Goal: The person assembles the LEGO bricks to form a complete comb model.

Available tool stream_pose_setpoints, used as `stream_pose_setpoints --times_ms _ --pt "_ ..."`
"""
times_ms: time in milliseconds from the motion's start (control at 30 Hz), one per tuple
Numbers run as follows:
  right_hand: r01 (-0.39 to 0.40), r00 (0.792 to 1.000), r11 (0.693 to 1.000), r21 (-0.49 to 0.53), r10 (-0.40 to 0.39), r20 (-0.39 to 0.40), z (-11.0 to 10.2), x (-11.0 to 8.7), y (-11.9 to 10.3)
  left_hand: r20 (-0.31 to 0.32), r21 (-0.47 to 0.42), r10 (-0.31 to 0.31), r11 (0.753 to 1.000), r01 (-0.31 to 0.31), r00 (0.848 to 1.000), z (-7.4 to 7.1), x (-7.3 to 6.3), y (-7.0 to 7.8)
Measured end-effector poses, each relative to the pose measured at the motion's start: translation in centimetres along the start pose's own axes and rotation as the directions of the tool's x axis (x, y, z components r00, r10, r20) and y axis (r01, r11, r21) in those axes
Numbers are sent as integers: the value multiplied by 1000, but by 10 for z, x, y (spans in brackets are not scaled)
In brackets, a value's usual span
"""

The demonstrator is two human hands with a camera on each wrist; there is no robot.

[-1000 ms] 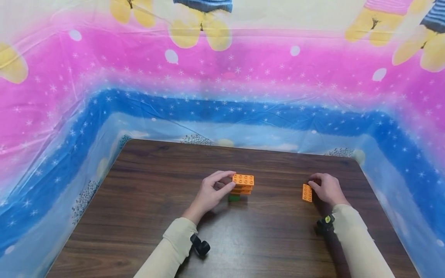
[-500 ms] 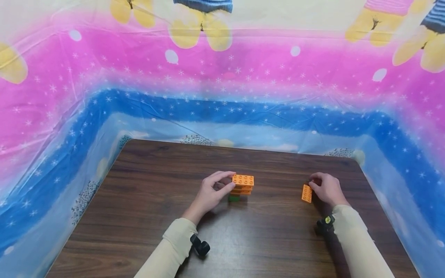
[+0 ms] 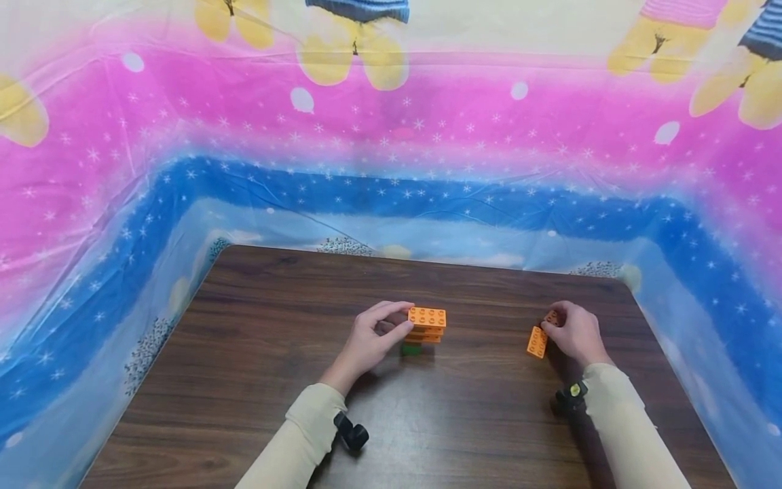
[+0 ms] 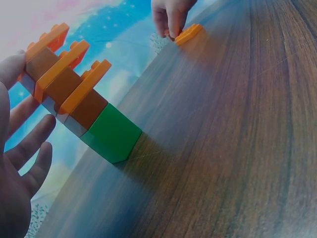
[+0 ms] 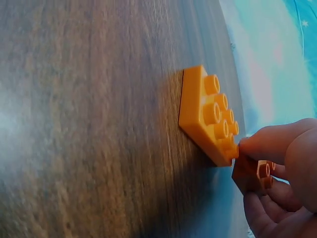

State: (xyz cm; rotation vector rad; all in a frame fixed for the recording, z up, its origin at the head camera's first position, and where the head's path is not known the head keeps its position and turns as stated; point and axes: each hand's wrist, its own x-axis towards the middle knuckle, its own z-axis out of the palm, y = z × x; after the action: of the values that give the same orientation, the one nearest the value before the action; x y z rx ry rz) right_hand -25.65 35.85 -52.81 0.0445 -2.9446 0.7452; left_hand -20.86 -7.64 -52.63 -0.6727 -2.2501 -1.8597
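A toy-brick tower stands on the table, with a green brick at the bottom. Above it, brown bricks alternate with flat orange bricks, one of which forms the top. My left hand holds the tower's upper left end between thumb and index finger; the other fingers are spread below. On the right, my right hand pinches a small brownish-orange brick between thumb and fingers, which partly cover it. A loose flat orange brick lies studs up just beside that hand.
The dark wooden table has its far edge close beyond the hands. A printed pink and blue cloth hangs behind and at both sides. Small black devices are strapped at both wrists.
The small brick at my right fingertips has come into sight as the hand rose slightly. The loose flat orange brick has shifted slightly left and nearer. My left hand has stayed on the tower.
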Motion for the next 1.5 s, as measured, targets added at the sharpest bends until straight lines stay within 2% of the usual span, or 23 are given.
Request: stream_pose_setpoints --times_ms 300,700,900,1067,1333,1500 --pt "56 998 998 -12 -56 -29 -2 0 -17 11 13 3 1000 -3 1000 -1 0 1" --pt "115 992 989 91 -119 33 -3 -9 -50 2 21 -11 1000 11 1000 0 -1 1" --pt "178 983 976 126 -182 22 -4 -11 -67 -4 8 -13 1000 13 1000 1 0 1" --pt "193 979 970 147 -200 35 -4 -17 -82 -1 7 -18 1000 18 1000 2 0 1" --pt "251 965 946 206 -261 23 0 -23 -98 -13 22 11 1000 -11 1000 3 -1 -1" --pt "242 967 940 242 -253 17 0 -27 -110 -11 33 8 999 -7 1000 2 -1 -1"
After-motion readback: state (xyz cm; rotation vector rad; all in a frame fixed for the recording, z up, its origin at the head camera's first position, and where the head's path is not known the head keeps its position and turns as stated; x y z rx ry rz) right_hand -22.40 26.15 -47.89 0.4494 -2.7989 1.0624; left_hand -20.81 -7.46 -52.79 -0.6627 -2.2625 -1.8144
